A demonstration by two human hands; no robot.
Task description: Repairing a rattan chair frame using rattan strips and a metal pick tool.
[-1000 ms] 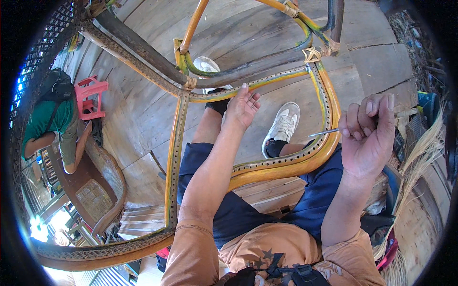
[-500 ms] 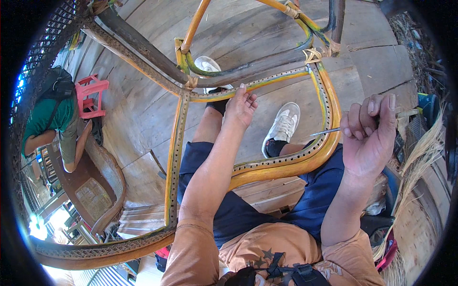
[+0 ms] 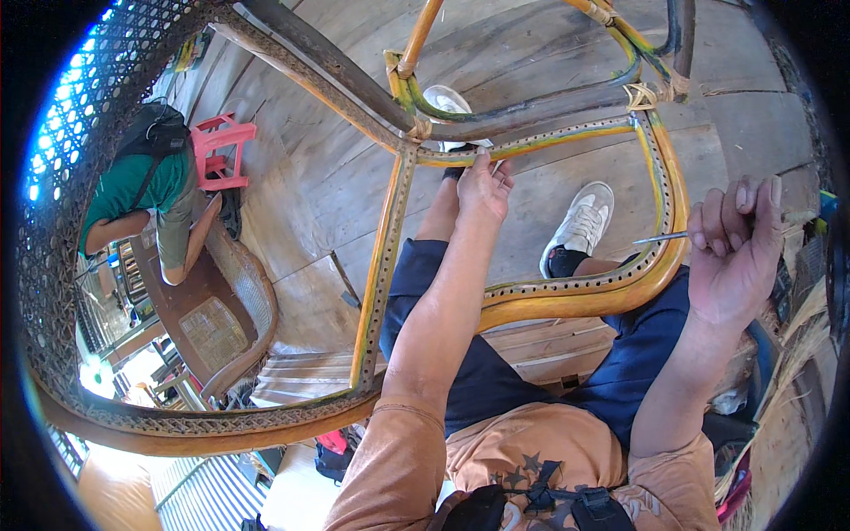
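Observation:
A bent rattan chair frame (image 3: 567,305), stained yellow and green, lies across my lap, its inner rim lined with small drilled holes. At its far rail, my left hand (image 3: 485,190) has its fingers curled together against the rim, with a small pale bit showing by the fingertips. What they pinch is too small to make out. Raised beyond the frame's right side, my right hand (image 3: 733,252) is closed around a thin pointed metal awl (image 3: 660,237). The awl's tip points left over the opening, apart from the rim; its handle is hidden in my fingers.
Woven cane mesh (image 3: 106,97) fills the chair section at the far left. Beyond it a person in a green shirt (image 3: 133,190) bends over a brown cane-sided piece (image 3: 199,310), near a pink plastic stool (image 3: 221,150). Loose pale fibres (image 3: 792,354) hang at my right.
The whole view has shifted, so the frame and hands appear farther right. My left fingers have slid slightly left along the far rail. The right hand keeps hold of the awl.

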